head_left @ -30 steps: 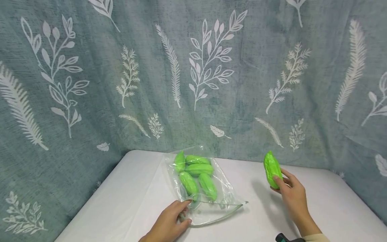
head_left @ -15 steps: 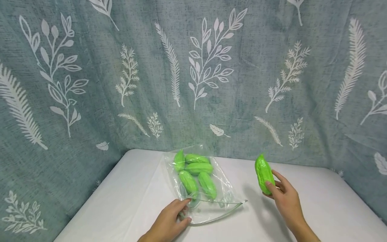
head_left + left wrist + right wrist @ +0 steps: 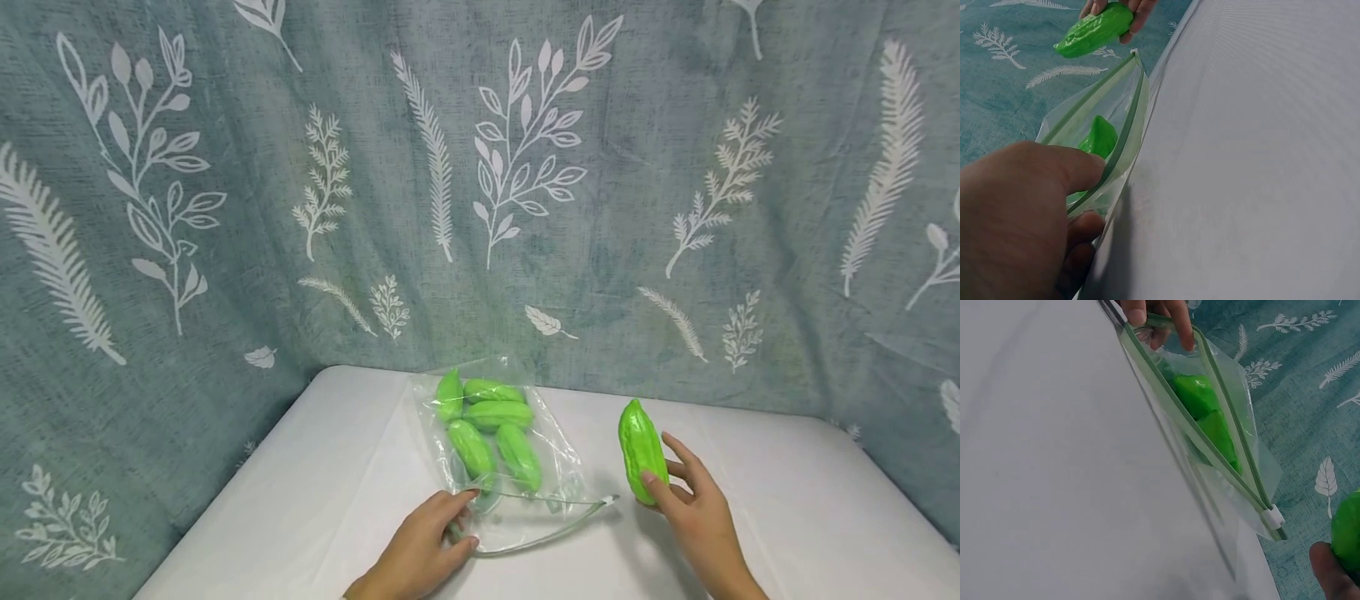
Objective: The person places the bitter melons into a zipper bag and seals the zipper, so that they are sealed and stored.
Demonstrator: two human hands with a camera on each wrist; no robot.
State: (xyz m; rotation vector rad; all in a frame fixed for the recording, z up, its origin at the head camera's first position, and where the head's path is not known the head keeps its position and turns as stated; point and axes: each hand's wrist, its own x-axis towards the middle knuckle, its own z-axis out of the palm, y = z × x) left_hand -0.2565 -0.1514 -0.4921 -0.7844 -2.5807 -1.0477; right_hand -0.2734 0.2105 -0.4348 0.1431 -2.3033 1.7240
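My right hand (image 3: 697, 504) grips a bright green, bumpy bitter melon (image 3: 642, 454) with a pointed tip, holding it upright in the air to the right of a clear slider zip bag (image 3: 558, 446). My left hand (image 3: 423, 542) holds the near left end of that bag, where its green-edged mouth gapes. In the left wrist view the left thumb (image 3: 1082, 167) lies across the rim. Several more green melons (image 3: 498, 415) lie inside the bag. A white slider (image 3: 1274, 517) sits at the mouth's right end.
The bag lies on a white-covered table (image 3: 300, 475). A grey-green curtain (image 3: 450, 208) with white leaf prints hangs behind the table and along its left side.
My right hand has moved left and a little down with the melon, closer to the bag's mouth. My left hand and the bag have hardly moved.
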